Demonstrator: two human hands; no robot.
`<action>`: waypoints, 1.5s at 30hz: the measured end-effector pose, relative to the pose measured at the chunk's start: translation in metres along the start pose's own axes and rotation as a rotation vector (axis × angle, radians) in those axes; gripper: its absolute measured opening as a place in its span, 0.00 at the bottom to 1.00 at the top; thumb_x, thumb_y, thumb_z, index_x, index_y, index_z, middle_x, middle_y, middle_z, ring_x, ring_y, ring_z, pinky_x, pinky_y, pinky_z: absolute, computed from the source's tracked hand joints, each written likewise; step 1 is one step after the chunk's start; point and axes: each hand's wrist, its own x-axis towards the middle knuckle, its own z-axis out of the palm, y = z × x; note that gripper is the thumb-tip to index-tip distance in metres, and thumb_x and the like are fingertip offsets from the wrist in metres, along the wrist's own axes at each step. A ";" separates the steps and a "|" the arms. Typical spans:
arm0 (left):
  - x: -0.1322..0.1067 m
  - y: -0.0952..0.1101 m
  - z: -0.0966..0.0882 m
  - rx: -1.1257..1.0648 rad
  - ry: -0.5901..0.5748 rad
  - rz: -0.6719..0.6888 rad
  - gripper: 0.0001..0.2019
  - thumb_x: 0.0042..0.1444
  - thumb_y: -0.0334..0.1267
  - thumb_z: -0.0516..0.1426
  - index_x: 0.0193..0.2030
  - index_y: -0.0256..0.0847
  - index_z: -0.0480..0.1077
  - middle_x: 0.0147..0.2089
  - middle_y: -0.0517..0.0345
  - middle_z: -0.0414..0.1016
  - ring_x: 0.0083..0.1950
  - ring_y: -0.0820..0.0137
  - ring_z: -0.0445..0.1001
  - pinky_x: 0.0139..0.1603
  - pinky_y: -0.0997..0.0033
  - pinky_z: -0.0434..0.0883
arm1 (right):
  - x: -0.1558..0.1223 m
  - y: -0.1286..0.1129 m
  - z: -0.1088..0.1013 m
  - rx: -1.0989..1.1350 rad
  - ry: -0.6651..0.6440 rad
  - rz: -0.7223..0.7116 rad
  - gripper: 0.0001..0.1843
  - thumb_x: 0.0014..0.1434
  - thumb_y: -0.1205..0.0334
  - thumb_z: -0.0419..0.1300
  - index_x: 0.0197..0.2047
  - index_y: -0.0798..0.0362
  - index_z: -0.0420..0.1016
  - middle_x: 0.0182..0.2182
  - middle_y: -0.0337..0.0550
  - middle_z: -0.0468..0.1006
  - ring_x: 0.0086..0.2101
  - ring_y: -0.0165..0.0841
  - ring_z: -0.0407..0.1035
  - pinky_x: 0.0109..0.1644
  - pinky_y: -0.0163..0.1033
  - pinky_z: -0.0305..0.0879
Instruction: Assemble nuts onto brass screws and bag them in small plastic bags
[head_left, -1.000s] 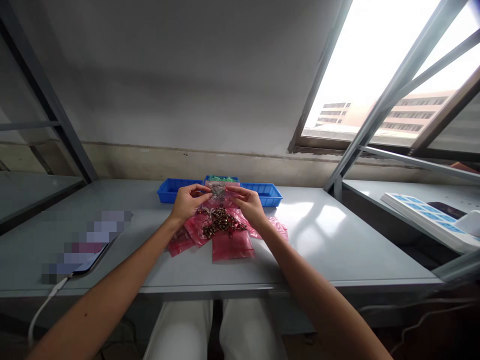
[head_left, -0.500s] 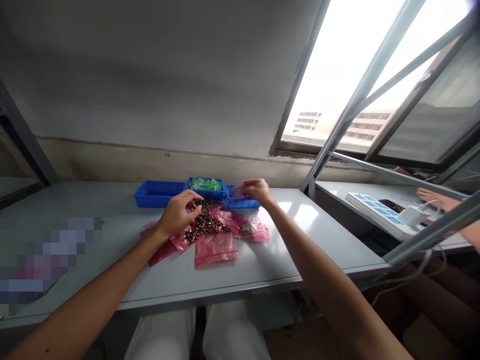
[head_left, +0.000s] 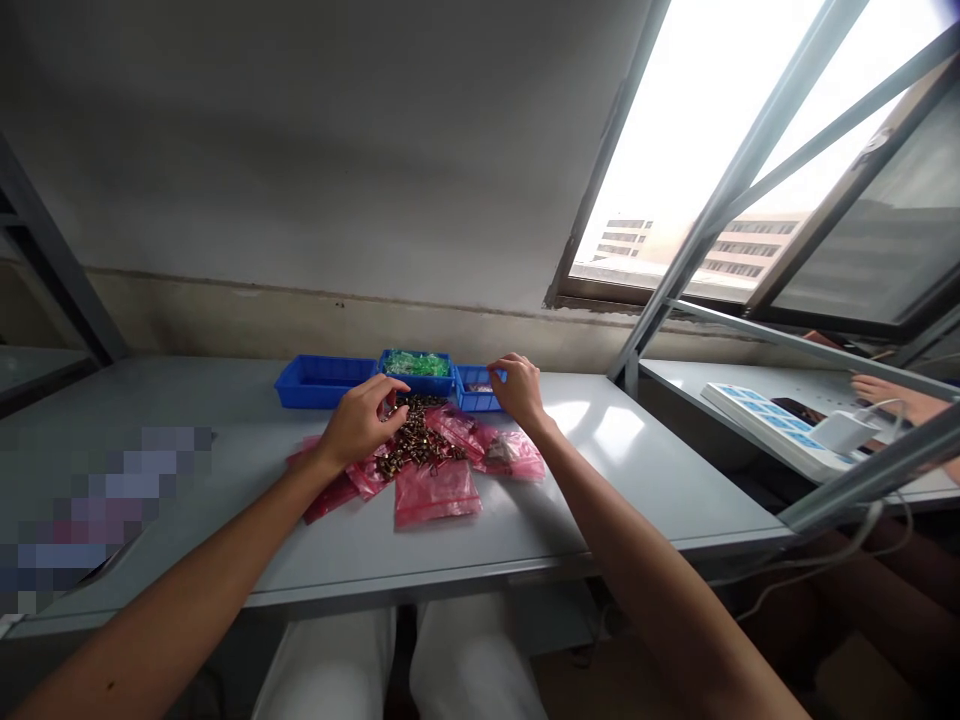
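Note:
My left hand [head_left: 364,422] hovers over the left side of a heap of small brass-coloured metal parts [head_left: 416,440]. Its fingers are curved with a gap to the thumb, and nothing shows between them. At the right end of the bins, my right hand [head_left: 517,388] hangs over the rim of a small blue bin [head_left: 474,402], thumb and fingers apart and nothing visible in them. A small packet [head_left: 478,387] lies inside that bin, partly hidden. Pink plastic bags [head_left: 436,495] are spread around the heap; one pink bag [head_left: 511,453] at the right contains pale items.
A middle blue bin holds green-clear plastic pieces [head_left: 416,366]. Left of it stands a longer blue bin [head_left: 326,383]. The grey table [head_left: 585,500] meets a metal frame post [head_left: 634,350] at right. Beyond it are a power strip [head_left: 776,430] and another person's hand [head_left: 885,395].
My right hand has let go of the small packet, which now lies in the right bin, and its fingers have parted. My left hand stays about the same over the heap.

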 end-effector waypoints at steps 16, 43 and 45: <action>-0.005 -0.001 0.007 0.002 -0.282 0.037 0.22 0.54 0.52 0.61 0.52 0.43 0.70 0.52 0.50 0.72 0.54 0.57 0.69 0.55 0.57 0.65 | -0.062 -0.007 -0.016 -0.029 -0.375 -0.257 0.16 0.60 0.61 0.56 0.47 0.52 0.81 0.40 0.51 0.81 0.39 0.42 0.74 0.41 0.43 0.66; -0.005 -0.003 0.008 0.000 -0.239 0.031 0.17 0.55 0.48 0.60 0.48 0.43 0.73 0.51 0.52 0.71 0.52 0.59 0.70 0.55 0.59 0.66 | 0.001 -0.054 -0.009 0.679 -0.101 0.231 0.16 0.41 0.67 0.61 0.37 0.56 0.80 0.24 0.39 0.74 0.26 0.30 0.69 0.28 0.33 0.62; -0.005 -0.003 0.008 0.011 -0.224 0.017 0.17 0.55 0.48 0.60 0.48 0.43 0.73 0.51 0.51 0.71 0.52 0.59 0.70 0.54 0.59 0.66 | 0.004 -0.060 -0.010 0.719 -0.092 0.215 0.15 0.41 0.66 0.61 0.36 0.57 0.80 0.25 0.40 0.74 0.27 0.30 0.69 0.28 0.34 0.62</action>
